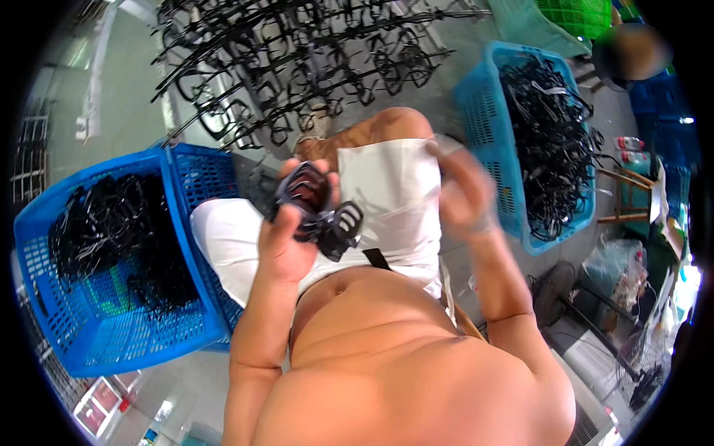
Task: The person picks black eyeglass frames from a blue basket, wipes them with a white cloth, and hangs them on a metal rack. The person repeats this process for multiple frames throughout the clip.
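Note:
My left hand [288,241] is closed around a black, glossy goggle-like piece [306,192], holding it over my lap. Its curved inner face has a reddish sheen, and a dark slotted end [343,223] hangs out past my palm. Motion smears my right hand [465,189], which is apart from that piece, above my right thigh, on the side of the light-blue basket [485,123]. Its fingers are too blurred to show whether anything is in them. That basket is heaped with black looped pieces [547,149].
At my left, a blue basket [172,223] holds more black pieces [104,223]. Ahead, a rack of dark rods [297,63] carries several rows of hanging black frames. A wooden stool [628,197], a clear plastic bag [613,260] and a fan [645,375] stand at the right.

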`<state>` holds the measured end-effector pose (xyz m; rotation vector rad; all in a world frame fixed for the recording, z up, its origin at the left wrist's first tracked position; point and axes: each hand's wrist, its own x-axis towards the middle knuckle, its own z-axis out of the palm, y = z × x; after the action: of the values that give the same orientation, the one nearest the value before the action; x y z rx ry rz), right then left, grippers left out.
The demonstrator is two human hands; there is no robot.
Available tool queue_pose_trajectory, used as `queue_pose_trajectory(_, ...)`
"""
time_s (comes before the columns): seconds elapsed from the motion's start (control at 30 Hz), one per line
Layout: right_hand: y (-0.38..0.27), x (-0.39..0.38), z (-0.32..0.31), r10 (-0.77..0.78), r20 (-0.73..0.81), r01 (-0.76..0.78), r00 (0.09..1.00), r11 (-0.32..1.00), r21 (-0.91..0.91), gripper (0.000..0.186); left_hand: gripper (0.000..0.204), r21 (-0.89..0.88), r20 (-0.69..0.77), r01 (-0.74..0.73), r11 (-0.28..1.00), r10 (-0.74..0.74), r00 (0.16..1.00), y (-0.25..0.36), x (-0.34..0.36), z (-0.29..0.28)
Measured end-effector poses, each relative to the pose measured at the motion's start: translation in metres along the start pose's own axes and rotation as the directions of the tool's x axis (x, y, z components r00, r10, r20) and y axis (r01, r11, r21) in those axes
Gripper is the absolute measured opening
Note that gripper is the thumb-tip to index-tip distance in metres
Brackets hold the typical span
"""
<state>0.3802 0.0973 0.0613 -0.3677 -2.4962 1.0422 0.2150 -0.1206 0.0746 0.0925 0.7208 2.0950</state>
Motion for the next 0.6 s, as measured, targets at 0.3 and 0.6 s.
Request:
queue_pose_trajectory(0.3,-0.075,0.024,0.069,0.18,0.476,-0.507,0.861,0.235,0.829,0.057,0.05,0.381,-0.119,-0.049,0.923,0.101,0.988,0.03,-0.012,-0.004)
queue_pose_trajectory(0.6,-0.088,0.029,0.018,-0.125,0.796,-0.702,0.592,0.406,0.585,0.055,0.044,0.777,0.239,-0.311,0.547,0.201,0.95,0.082,-0.026,-0.022)
